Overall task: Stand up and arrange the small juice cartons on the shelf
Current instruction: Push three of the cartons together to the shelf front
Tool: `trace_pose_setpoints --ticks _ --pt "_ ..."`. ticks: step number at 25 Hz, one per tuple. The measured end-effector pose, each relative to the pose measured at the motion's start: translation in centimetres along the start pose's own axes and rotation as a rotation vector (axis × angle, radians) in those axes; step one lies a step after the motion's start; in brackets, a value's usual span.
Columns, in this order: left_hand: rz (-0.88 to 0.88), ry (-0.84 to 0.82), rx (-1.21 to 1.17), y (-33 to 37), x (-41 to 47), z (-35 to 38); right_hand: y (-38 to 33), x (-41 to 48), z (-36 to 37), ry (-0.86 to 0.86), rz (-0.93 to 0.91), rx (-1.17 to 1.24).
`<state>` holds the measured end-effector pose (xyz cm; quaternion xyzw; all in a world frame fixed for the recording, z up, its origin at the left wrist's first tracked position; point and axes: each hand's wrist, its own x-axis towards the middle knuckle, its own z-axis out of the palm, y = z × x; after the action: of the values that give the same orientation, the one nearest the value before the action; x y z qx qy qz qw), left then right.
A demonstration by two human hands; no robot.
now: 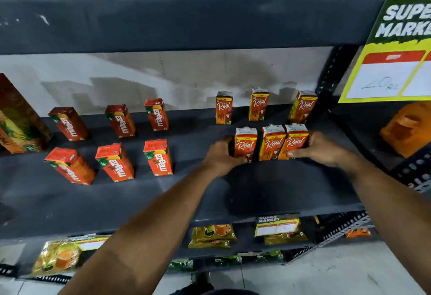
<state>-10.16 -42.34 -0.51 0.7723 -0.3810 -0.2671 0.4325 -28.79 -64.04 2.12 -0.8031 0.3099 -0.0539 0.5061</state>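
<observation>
Your left hand (220,157) is curled around the left-most carton (245,144) of the front row, fingers wrapped on its near left side. Your right hand (320,149) presses flat against the right-most carton (294,142), thumb on its front face. Between them stands the middle carton (271,143), touching the right one, with a thin gap to the left one. All three stand upright, long axis vertical, labels facing you, squeezed between your hands rather than lifted, as far as can be told.

The gap lies on your left hand's side, so that hand looks like the one to nudge inward.

Just behind stand three more of the same cartons (259,105), spaced apart near the back wall. Further left on the shelf (268,185) six red cartons (158,157) stand in two rows, well apart from your hands.
</observation>
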Motion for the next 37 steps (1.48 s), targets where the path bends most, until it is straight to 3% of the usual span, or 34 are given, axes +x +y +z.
trace_pose_setpoints --ticks 7,11,17,28,31,37 --pt "-0.039 -0.050 0.051 0.4 1.0 1.3 0.0 0.8 0.9 -0.013 -0.010 -0.018" --pt "-0.081 0.023 0.119 0.8 1.2 2.2 0.4 0.5 2.3 -0.041 -0.032 0.015" --pt "-0.097 0.030 0.008 0.4 -0.7 2.7 0.5 -1.3 3.3 -0.030 -0.052 -0.002" --pt "-0.008 0.120 0.063 0.7 -7.0 5.1 2.6 -6.2 4.7 -0.004 -0.120 -0.087" --pt "-0.026 0.122 0.168 1.1 -7.7 6.1 3.1 -7.1 4.4 0.010 -0.098 -0.093" --pt "-0.053 0.167 0.149 1.3 -8.7 7.6 3.5 -8.8 3.7 0.003 -0.050 -0.153"
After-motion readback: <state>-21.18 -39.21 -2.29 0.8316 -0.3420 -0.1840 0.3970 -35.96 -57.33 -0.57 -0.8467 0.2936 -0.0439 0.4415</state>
